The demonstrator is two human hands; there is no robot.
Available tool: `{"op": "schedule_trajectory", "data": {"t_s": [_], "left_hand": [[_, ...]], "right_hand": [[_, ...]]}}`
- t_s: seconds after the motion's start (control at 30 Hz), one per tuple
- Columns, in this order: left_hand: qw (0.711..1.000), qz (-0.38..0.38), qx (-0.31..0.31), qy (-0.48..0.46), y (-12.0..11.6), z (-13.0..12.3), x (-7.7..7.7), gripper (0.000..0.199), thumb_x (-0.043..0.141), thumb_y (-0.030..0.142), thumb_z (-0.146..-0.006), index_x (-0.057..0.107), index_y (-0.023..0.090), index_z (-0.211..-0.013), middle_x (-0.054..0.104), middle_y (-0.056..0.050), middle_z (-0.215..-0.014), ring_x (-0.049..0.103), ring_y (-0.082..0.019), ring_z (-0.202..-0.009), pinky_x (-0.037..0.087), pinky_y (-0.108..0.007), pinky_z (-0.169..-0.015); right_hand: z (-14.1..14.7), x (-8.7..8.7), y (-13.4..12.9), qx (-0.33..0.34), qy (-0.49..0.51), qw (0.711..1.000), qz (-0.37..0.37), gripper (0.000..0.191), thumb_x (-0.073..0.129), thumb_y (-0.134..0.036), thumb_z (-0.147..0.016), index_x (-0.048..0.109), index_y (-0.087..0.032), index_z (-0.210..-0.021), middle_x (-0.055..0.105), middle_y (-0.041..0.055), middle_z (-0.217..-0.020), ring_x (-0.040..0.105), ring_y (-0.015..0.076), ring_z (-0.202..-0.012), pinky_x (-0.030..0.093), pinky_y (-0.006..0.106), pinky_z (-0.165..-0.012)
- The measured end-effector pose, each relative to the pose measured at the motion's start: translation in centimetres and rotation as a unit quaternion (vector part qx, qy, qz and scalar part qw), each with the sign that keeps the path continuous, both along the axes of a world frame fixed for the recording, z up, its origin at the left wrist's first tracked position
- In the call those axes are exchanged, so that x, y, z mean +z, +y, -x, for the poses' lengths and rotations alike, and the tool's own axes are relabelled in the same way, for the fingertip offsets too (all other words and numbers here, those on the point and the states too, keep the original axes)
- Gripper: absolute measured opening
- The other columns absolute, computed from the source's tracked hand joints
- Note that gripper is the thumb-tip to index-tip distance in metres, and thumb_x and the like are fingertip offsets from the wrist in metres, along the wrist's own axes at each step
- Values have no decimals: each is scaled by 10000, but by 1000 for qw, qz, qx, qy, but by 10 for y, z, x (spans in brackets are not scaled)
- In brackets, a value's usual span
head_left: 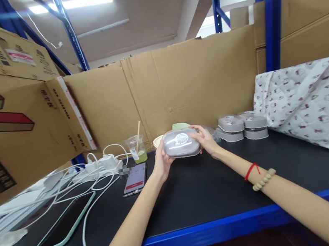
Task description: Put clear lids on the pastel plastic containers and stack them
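Note:
A grey oval container with a clear lid and a white round label (182, 142) is held up over the black table. My left hand (162, 162) grips its left end, and my right hand (205, 141) holds the right end with fingers on the lid. Behind it, a green bowl (180, 125) and a cream-coloured item (157, 141) show in part. To the right, similar lidded containers (231, 123) stand stacked in two piles near the cardboard back wall.
A cup with a straw (140, 155) stands left of the hands, near a phone (135, 179). White cables, a power strip (109, 162) and a tablet-like device (65, 222) lie at left. A patterned quilted bag (310, 101) sits at right. The table (221, 189) has a blue front edge.

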State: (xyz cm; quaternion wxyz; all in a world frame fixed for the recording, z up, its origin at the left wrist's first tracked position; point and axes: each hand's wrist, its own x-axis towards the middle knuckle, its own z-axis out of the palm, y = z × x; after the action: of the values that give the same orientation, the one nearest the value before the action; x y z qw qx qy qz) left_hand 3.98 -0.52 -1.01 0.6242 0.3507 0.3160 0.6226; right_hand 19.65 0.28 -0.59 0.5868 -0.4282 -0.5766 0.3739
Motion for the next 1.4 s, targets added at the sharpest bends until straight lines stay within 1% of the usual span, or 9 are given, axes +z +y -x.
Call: {"op": "schedule_trajectory", "data": {"t_s": [0.07, 0.17, 0.3, 0.5, 0.77, 1.03, 1.17, 1.3, 1.4], "left_hand": [[999, 36, 2, -8, -3, 1, 3, 332, 380, 316, -875, 470, 129, -1134, 619, -77, -767, 617, -177, -617, 501, -293, -641], [998, 66, 22, 7, -3, 4, 4, 303, 325, 257, -873, 433, 114, -1117, 603, -77, -716, 611, -187, -561, 495, -293, -600], [995, 91, 36, 29, 0, 6, 1, 184, 327, 188, -853, 451, 125, -974, 566, -49, -636, 577, -150, -497, 461, -225, -527], [989, 130, 34, 58, -1, 1, 0, 87, 367, 135, -814, 444, 138, -853, 529, -37, -583, 544, -132, -463, 446, -202, -496], [987, 146, 36, 50, 0, 3, 1, 120, 382, 130, -774, 464, 138, -861, 519, -32, -579, 535, -132, -463, 445, -203, -467], [988, 112, 41, 100, 1, 2, 0, 62, 390, 139, -780, 444, 149, -809, 526, -31, -605, 523, -123, -458, 440, -209, -465], [945, -12, 181, 273, 8, 11, -5, 163, 516, 128, -713, 502, 181, -866, 527, -44, -784, 584, -179, -668, 488, -291, -615], [844, -178, 262, 433, 18, 29, -12, 354, 584, 69, -636, 590, 214, -959, 451, -80, -1082, 466, -268, -1134, 340, -376, -995], [848, -165, 217, 454, 24, 35, -20, 312, 585, 84, -658, 622, 204, -943, 437, -91, -1052, 399, -291, -1194, 251, -402, -1050]], "right_hand": [[-13, 3, 7, -81, 26, 993, -76, 509, 525, -528, -659, 519, -189, -1040, 611, 9, -730, 469, 52, -469, 402, 167, -399], [-40, 7, 17, -253, 84, 947, -178, 495, 491, -547, -673, 532, -160, -979, 611, 81, -1017, 594, 130, -834, 526, 265, -727], [-80, 12, 23, -440, 77, 863, -236, 614, 503, -560, -691, 483, -135, -1134, 508, 121, -1211, 492, 201, -1143, 428, 395, -993], [-130, 11, 32, -521, 132, 831, -144, 760, 451, -559, -741, 261, -156, -1356, 361, 167, -1336, 510, 246, -1099, 550, 372, -690], [-173, -19, 51, -640, 31, 765, -58, 777, 675, -402, -608, 421, -140, -1294, 420, 194, -1195, 442, 331, -1128, 392, 486, -976], [-178, -28, 54, -650, -6, 753, -106, 555, 407, -174, -717, 422, -50, -1258, 434, 176, -1031, 528, 209, -893, 445, 419, -900], [-147, -15, 33, -666, -52, 736, -112, 565, 423, -167, -663, 424, -117, -1226, 427, 175, -1111, 497, 253, -990, 411, 459, -925], [-95, -8, 22, -499, -218, 809, -220, 473, 384, -231, -716, 471, -147, -1173, 480, 129, -1066, 503, 209, -960, 432, 417, -920], [-55, -19, 29, -338, -343, 838, -257, 475, 432, -326, -734, 499, -185, -1183, 486, 123, -1132, 500, 221, -1025, 414, 434, -955]]}}
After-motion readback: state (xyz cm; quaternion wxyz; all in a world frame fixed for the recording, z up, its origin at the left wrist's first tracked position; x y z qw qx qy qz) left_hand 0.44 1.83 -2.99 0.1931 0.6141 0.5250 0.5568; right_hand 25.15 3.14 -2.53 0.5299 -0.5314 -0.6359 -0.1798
